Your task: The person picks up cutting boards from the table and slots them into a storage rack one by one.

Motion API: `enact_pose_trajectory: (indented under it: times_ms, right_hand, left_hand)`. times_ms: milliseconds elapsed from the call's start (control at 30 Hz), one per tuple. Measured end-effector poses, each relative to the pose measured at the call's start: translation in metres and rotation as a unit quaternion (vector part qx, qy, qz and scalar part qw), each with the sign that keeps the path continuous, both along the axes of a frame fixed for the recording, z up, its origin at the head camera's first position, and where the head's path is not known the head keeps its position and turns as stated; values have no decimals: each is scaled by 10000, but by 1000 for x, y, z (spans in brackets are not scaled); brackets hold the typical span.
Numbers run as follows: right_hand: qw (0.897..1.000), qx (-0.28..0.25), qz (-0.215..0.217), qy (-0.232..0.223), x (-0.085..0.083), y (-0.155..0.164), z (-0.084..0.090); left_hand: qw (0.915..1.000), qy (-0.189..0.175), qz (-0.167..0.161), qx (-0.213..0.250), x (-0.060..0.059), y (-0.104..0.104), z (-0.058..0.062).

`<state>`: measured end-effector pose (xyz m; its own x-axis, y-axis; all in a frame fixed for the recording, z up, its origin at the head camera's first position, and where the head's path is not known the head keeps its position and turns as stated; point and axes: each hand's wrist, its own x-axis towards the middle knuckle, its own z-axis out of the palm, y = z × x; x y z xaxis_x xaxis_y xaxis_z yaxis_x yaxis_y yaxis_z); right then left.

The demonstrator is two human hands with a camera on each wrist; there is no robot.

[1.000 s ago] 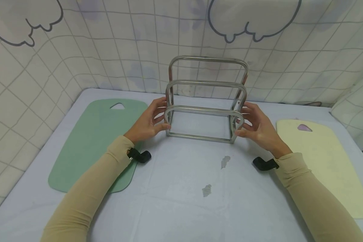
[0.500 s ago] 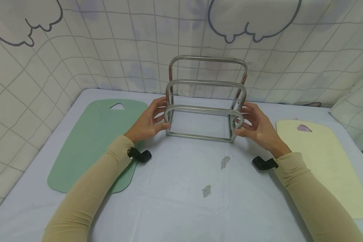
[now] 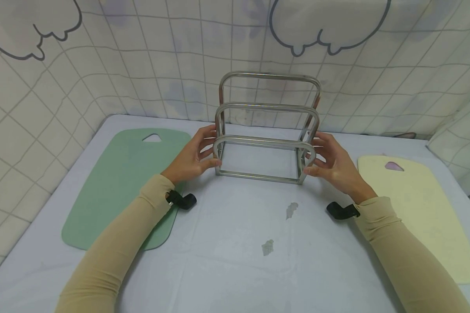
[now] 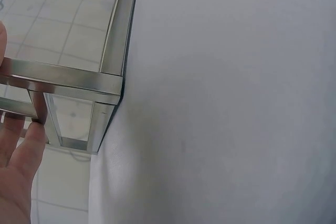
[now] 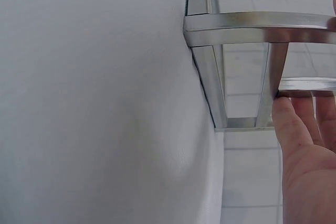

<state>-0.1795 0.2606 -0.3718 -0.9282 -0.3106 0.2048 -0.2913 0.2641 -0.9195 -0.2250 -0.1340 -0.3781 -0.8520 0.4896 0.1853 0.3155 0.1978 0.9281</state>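
A shiny metal rack with three rounded loops, rising in height toward the back, stands upright on the white tabletop. My left hand grips its left side, thumb at the front loop and fingers farther back. On the opposite side my right hand holds the rack the same way. In the left wrist view, fingertips of the left hand touch a side bar of the rack. The right wrist view has the right hand's fingers against the rack's side bar, with the thumb mostly cut off.
To the left lies a green cutting board, partly under the left forearm. A pale yellow cutting board lies on the right, partly behind the right forearm. A grid-patterned sheet hangs behind the table. Two grey patches mark the tabletop.
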Motion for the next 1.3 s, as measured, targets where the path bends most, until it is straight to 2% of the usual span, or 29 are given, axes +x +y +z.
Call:
enact_pose_trajectory:
  times_ms: [500,1300]
  right_hand:
    - [10000,-25,31,18,-1,0,0]
    - [9997,249,-56,-32,-2,1,0]
  left_hand:
    - [10000,-35,-8,-84,-1,1,-1]
    - [9994,32,-8,-330,-1,0,1]
